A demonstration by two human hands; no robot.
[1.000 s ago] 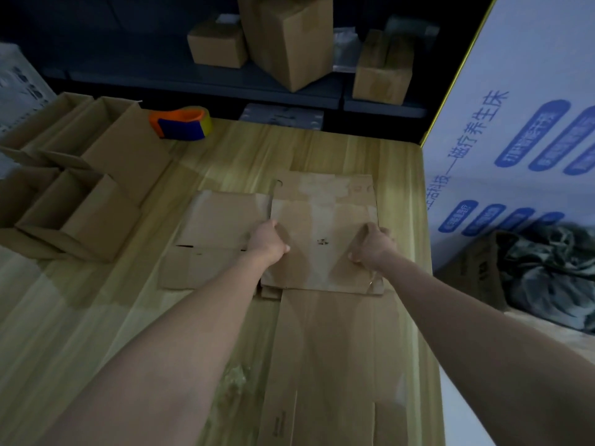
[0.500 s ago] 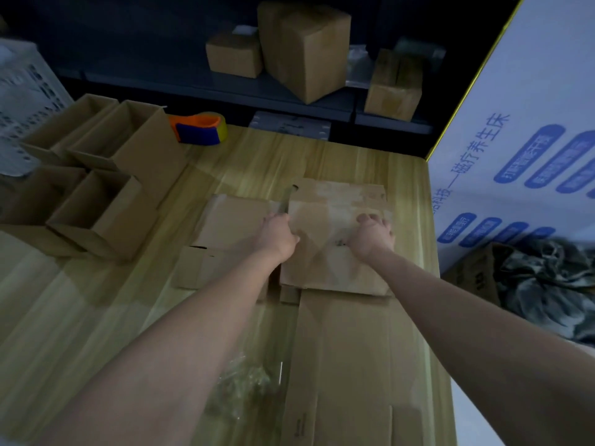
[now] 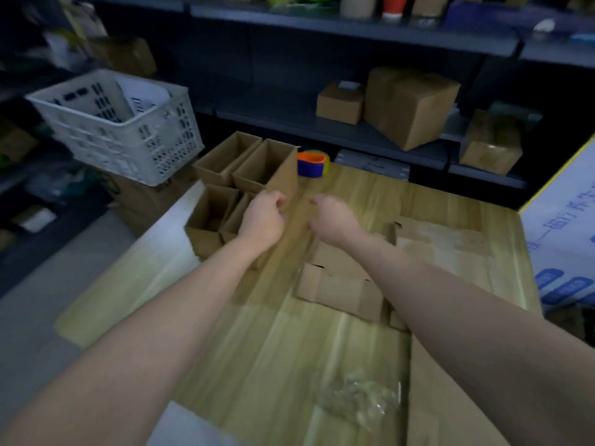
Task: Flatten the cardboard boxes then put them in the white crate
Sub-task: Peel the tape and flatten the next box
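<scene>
Several open cardboard boxes (image 3: 267,169) stand in a cluster at the table's far left edge. My left hand (image 3: 262,218) is over them, its curled fingers at the near corner of the rear right box; a grip is not clear. My right hand (image 3: 335,222) hovers over the bare wood beside it, fingers loosely curled, holding nothing. Flattened boxes (image 3: 441,249) lie on the table to the right, under my right forearm. The white crate (image 3: 119,130) sits off the table at the far left on a brown carton.
An orange and blue tape dispenser (image 3: 312,162) lies behind the open boxes. Crumpled clear plastic (image 3: 357,400) and a large flat cardboard sheet (image 3: 450,397) lie near me. A white printed carton (image 3: 566,239) borders the table's right side. Dark shelves with sealed boxes (image 3: 409,104) stand behind.
Both hands have left the flattened box and moved left and away toward the open boxes. The view has swung left and up, bringing the white crate into sight.
</scene>
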